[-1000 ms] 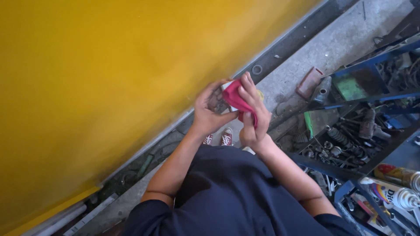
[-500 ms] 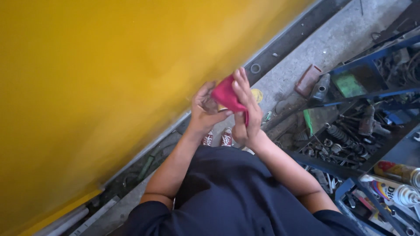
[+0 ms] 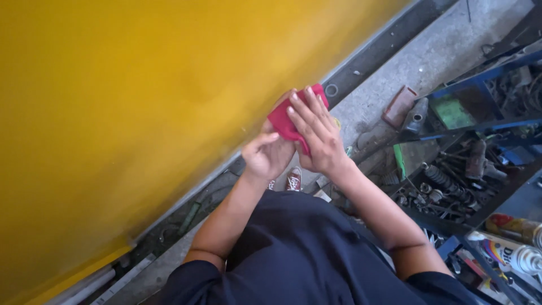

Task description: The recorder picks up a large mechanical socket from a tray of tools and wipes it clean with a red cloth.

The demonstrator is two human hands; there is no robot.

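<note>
in the head view we hold a red cloth [image 3: 291,120] between both hands, right beside the big yellow panel [image 3: 141,101]. our right hand [image 3: 317,135] lies flat over the cloth, fingers straight and pressing it rather than curled round it. our left hand [image 3: 266,155] cups the cloth from beneath, thumb up and fingers bent against it, so it is grasped between palm and palm. away from the panel, past the cloth, a rusty metal block [image 3: 400,106] lies on the concrete floor [image 3: 446,51]. farther from the panel stands a blue metal rack [image 3: 480,85] of greasy parts, with a spray can [image 3: 516,257] at its near end.
</note>
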